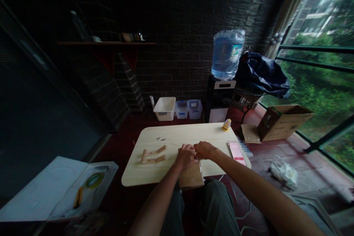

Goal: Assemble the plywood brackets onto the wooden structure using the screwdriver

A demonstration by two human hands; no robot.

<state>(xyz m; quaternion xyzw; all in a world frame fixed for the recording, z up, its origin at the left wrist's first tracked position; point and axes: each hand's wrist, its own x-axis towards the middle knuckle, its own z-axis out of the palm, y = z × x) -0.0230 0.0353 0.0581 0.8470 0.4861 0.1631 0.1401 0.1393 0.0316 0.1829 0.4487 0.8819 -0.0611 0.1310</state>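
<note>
A piece of brown cardboard point(191, 177), with shiny tape on it, lies at the table's near edge and overhangs it. My left hand point(187, 154) is on its far part, fingers bent and pressed together around something I cannot make out. Right beside it, my right hand point(205, 150) is closed in a fist-like grip, and whatever it holds is hidden. The two hands meet over the cardboard. To their left on the pale wooden table point(138, 175) lies a U-shaped wooden frame point(155, 159) with holes in its arms. Beyond it are small dark metal pieces point(159, 139).
A small yellow-based bottle point(226, 125) stands at the table's far right corner, with a pink sheet point(237, 152) nearer. An open white case point(83, 191) sits low at left. Plastic bins point(164, 118), a water dispenser point(219, 99) and a cardboard box point(282, 127) are beyond the table.
</note>
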